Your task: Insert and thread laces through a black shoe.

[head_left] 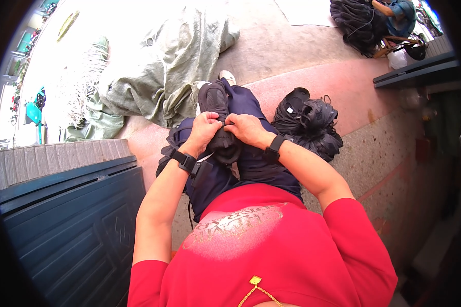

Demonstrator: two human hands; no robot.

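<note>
A black shoe [216, 105] rests sole-up on my lap, over dark blue trousers [251, 163]. My left hand [204, 129] and my right hand [245, 128] are both closed on the near end of the shoe, fingertips meeting at its middle. Each wrist carries a black band. What the fingers pinch is hidden under them. I sit on a speckled stone step, wearing a red shirt.
A heap of black netting with a black cap [308, 123] lies right of my knee. A grey-green tarpaulin bundle [164, 66] lies ahead left. A dark blue metal door [71, 220] is at lower left. Another person [394, 15] sits far right with more black netting.
</note>
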